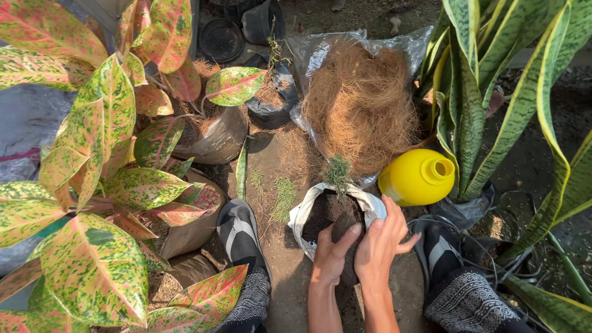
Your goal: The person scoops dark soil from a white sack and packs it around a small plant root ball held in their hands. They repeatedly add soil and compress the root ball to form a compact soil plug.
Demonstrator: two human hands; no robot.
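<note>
Low in the middle of the frame, both hands press together on a dark clump of soil at the mouth of a white planting bag. The left hand wraps its fingers over the clump; the right hand cups it from the other side, though how firmly is hard to tell. Just right of the bag lies a yellow bottle. Above it, a heap of coconut fibre rests on clear plastic.
</note>
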